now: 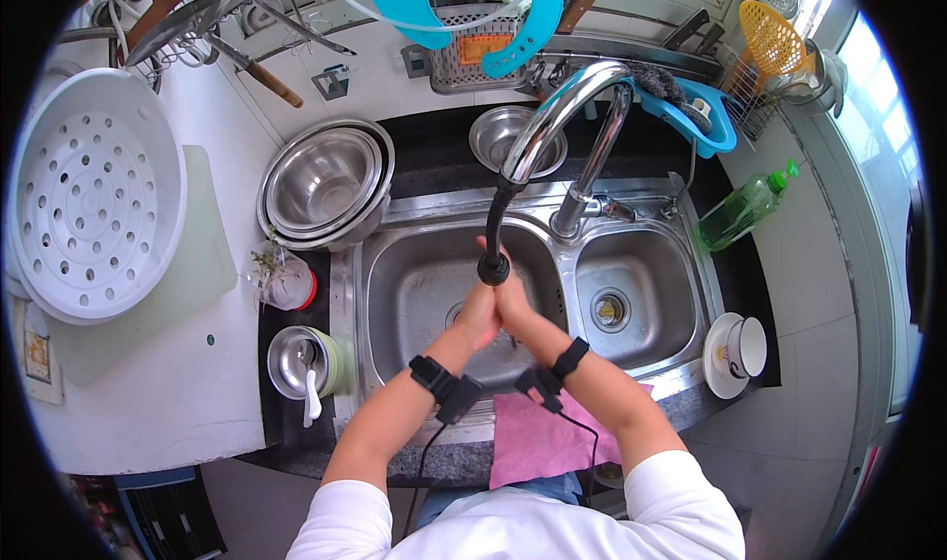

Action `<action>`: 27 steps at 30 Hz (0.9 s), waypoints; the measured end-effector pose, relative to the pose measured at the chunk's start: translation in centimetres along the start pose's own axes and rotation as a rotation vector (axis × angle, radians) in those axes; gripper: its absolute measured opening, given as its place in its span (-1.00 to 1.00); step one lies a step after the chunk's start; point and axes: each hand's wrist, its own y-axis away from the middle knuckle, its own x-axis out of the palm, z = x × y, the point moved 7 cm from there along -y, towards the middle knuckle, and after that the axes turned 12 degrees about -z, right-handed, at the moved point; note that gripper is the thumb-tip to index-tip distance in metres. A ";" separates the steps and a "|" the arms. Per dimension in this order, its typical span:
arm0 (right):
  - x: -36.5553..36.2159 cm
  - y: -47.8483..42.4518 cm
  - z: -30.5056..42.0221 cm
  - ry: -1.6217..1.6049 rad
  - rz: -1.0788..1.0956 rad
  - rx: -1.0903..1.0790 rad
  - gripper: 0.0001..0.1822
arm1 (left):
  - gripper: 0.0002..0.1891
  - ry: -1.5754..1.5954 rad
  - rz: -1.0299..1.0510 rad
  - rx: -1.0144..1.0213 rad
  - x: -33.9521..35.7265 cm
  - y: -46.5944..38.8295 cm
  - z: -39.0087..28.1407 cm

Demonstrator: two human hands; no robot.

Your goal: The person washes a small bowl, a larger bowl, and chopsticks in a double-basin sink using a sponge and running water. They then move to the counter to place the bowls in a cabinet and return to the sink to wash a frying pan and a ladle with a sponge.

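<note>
My left hand (pixel 476 317) and my right hand (pixel 512 297) are pressed together over the large basin (pixel 414 279) of a stainless steel double sink. Directly above them hangs the black flexible nozzle (pixel 494 260) of a chrome faucet (pixel 562 108), covering part of my fingers. No object shows between my palms, though their inner sides are hidden. Each wrist wears a black strap with a cabled module. To the right is the smaller basin (pixel 636 279) with its drain strainer (pixel 610 310). A pink cloth (pixel 533 441) drapes over the sink's front edge, below my right forearm.
Nested steel bowls (pixel 325 175) stand left of the sink, above a steel cup (pixel 292 360) holding a white-handled spoon. Behind the faucet sits another steel bowl (pixel 492 138). At right are a green soap bottle (pixel 743 208) and a white cup (pixel 751 347) on a saucer.
</note>
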 end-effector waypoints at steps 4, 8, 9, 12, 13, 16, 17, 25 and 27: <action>1.0 1.8 -0.8 0.030 0.051 -0.148 -0.40 | -0.21 0.051 -0.011 -0.109 -2.2 -2.6 -0.6; 0.0 -1.3 -3.0 0.041 0.022 -0.129 -0.42 | -0.44 0.120 -0.050 -0.102 -1.5 -1.4 0.4; -0.6 -1.6 -2.9 0.030 -0.002 -0.101 -0.43 | -0.49 0.137 0.018 -0.127 0.3 0.2 0.4; -0.4 -0.5 -2.5 -0.006 -0.023 -0.041 -0.46 | -0.41 0.160 0.065 -0.169 -1.1 -0.8 0.5; 0.0 0.4 -2.2 -0.012 -0.019 -0.036 -0.47 | -0.38 0.145 0.130 -0.194 -1.3 -1.0 0.1; 1.0 1.9 -0.8 0.052 0.052 -0.209 -0.61 | -0.39 0.195 0.097 -0.207 -2.4 -1.3 -0.8; 1.1 1.7 -0.9 -0.023 0.080 -0.167 -0.65 | -0.38 0.221 0.131 -0.213 -2.4 -1.1 -1.0; -1.8 -0.9 -3.2 -0.069 -0.054 -0.008 -0.64 | -0.34 0.036 -0.031 -0.131 -4.8 -0.5 -0.1; -3.1 -1.8 -2.2 -0.099 -0.047 0.168 -0.62 | -0.43 -0.318 -0.213 -0.087 -8.0 0.0 -0.4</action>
